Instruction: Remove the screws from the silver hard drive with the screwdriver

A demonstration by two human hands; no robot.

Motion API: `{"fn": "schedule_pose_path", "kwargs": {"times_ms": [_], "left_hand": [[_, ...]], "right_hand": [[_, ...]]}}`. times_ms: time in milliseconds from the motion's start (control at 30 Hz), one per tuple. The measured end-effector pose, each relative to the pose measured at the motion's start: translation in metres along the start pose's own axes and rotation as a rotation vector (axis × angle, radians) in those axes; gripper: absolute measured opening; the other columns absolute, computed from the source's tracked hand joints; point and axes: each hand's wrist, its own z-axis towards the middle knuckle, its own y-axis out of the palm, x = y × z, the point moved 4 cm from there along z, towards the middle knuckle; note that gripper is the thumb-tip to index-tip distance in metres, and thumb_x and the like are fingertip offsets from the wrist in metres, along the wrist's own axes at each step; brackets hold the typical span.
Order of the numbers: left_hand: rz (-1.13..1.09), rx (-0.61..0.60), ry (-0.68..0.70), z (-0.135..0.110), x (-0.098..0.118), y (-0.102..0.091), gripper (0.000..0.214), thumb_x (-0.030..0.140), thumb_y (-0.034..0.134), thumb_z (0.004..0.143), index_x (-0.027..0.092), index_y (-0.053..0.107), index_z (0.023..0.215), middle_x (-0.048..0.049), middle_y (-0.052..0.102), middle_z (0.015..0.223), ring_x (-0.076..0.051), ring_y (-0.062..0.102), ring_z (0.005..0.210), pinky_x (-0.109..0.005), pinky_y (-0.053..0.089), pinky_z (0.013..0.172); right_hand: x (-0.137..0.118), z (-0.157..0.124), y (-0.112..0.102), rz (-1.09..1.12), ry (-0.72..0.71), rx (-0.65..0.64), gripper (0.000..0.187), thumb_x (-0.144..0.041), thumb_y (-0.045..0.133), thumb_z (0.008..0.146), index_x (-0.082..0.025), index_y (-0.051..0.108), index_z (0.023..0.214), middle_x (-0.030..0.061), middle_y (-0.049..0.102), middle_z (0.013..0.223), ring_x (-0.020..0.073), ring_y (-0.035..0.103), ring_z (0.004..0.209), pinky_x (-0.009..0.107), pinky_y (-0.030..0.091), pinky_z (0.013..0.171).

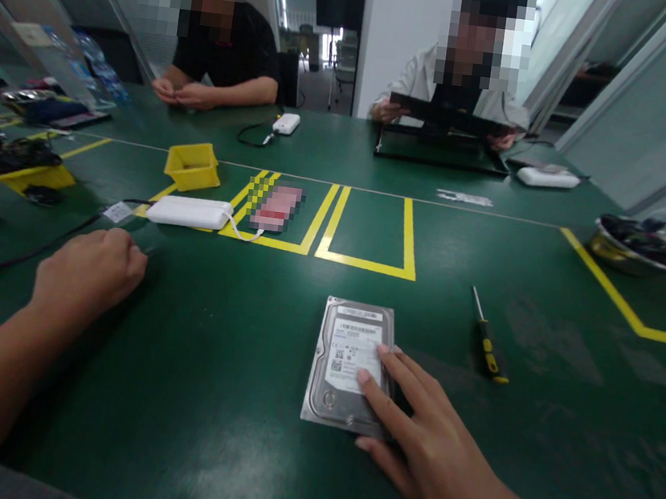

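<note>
A silver hard drive [349, 365] with a white label lies on the green table in front of me, label side up. My right hand [426, 431] grips its right side, two fingertips on the label and the thumb by the near right corner; the other fingers are partly hidden. Over at the left, my left hand [88, 268] rests on the table, curled closed, back of the hand up. Whatever its fingers may hold is hidden. To the right of the drive lies a screwdriver [486, 345] with a black and yellow handle, apart from both hands.
Yellow tape [367, 267] marks rectangles on the table. A white power strip [188, 212], a cabled phone-like object [276, 208] and a yellow bin [194, 168] stand beyond my left hand. A metal bowl [641, 259] of dark parts is at right. Two people sit opposite, one holding a black panel [452, 118].
</note>
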Motion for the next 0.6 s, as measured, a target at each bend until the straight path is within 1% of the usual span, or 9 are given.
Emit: {"fn": "schedule_pose_path", "kwargs": {"times_ms": [100,167,233,300,333,367,467,533,600], "left_hand": [[-0.054,0.103,0.037,-0.001,0.016,-0.009,0.028,0.039,0.032,0.094,0.02,0.044,0.079,-0.004,0.047,0.075,-0.021,0.043,0.067,-0.026,0.022,0.055],[-0.089,0.171,0.107,-0.001,0.033,-0.016,0.027,0.034,0.03,0.095,0.019,0.046,0.08,-0.0029,0.046,0.072,-0.019,0.04,0.063,-0.027,0.024,0.058],[-0.135,0.196,0.26,-0.001,0.059,-0.024,0.029,0.033,0.028,0.097,0.019,0.047,0.08,-0.0033,0.048,0.072,-0.02,0.044,0.066,-0.029,0.027,0.062],[-0.202,0.207,0.399,-0.003,0.088,-0.033,0.033,0.037,0.029,0.098,0.019,0.048,0.078,-0.0043,0.05,0.072,-0.02,0.046,0.066,-0.031,0.029,0.064],[-0.27,0.19,0.461,-0.005,0.104,-0.038,0.033,0.037,0.031,0.099,0.018,0.05,0.08,-0.0052,0.053,0.075,-0.019,0.048,0.067,-0.03,0.031,0.064],[-0.343,0.168,0.517,-0.008,0.12,-0.043,0.033,0.037,0.033,0.099,0.018,0.053,0.083,-0.0056,0.056,0.078,-0.019,0.05,0.069,-0.03,0.033,0.065],[-0.564,0.158,0.663,-0.019,0.166,-0.058,0.026,0.035,0.043,0.097,0.017,0.061,0.091,-0.0051,0.063,0.084,-0.018,0.056,0.075,-0.029,0.039,0.069],[-0.683,0.172,0.759,-0.027,0.194,-0.067,0.021,0.031,0.048,0.094,0.017,0.063,0.092,-0.0035,0.064,0.083,-0.017,0.056,0.074,-0.028,0.041,0.069],[-0.814,0.179,0.828,-0.032,0.216,-0.072,0.016,0.024,0.05,0.09,0.017,0.065,0.089,-0.0018,0.064,0.079,-0.014,0.056,0.07,-0.026,0.041,0.066]], "right_hand": [[0.0,0.001,0.002,-0.005,0.012,0.001,0.061,-0.031,0.062,0.091,-0.017,0.044,0.148,0.0195,0.031,0.155,0.0365,0.035,0.14,0.056,0.051,0.102],[0.0,0.001,0.002,-0.002,0.018,-0.001,0.061,-0.031,0.063,0.091,-0.018,0.044,0.148,0.0201,0.031,0.154,0.0368,0.036,0.139,0.056,0.051,0.102],[0.0,0.001,0.001,0.006,0.015,0.001,0.061,-0.031,0.063,0.091,-0.017,0.045,0.147,0.0208,0.032,0.154,0.037,0.037,0.139,0.056,0.05,0.103],[-0.001,0.002,0.0,0.012,0.007,0.006,0.06,-0.031,0.063,0.091,-0.017,0.046,0.146,0.0218,0.032,0.153,0.0374,0.038,0.138,0.056,0.05,0.103],[-0.001,0.002,-0.001,0.013,0.004,0.006,0.059,-0.031,0.063,0.091,-0.016,0.046,0.146,0.0222,0.033,0.153,0.0377,0.038,0.138,0.057,0.05,0.103],[-0.001,0.002,-0.001,0.014,0.002,0.0,0.059,-0.032,0.063,0.091,-0.016,0.047,0.146,0.0225,0.033,0.152,0.0381,0.039,0.138,0.057,0.05,0.102],[0.0,0.002,-0.002,0.013,0.003,-0.024,0.06,-0.033,0.063,0.091,-0.016,0.047,0.146,0.0224,0.034,0.152,0.0388,0.039,0.137,0.057,0.05,0.102],[0.001,0.002,-0.003,0.011,0.002,-0.033,0.06,-0.034,0.064,0.09,-0.016,0.047,0.146,0.0222,0.034,0.152,0.0392,0.04,0.137,0.057,0.05,0.102],[0.002,0.002,-0.003,0.01,-0.005,-0.036,0.061,-0.036,0.065,0.09,-0.017,0.048,0.145,0.0221,0.036,0.151,0.0395,0.041,0.136,0.057,0.051,0.102]]}}
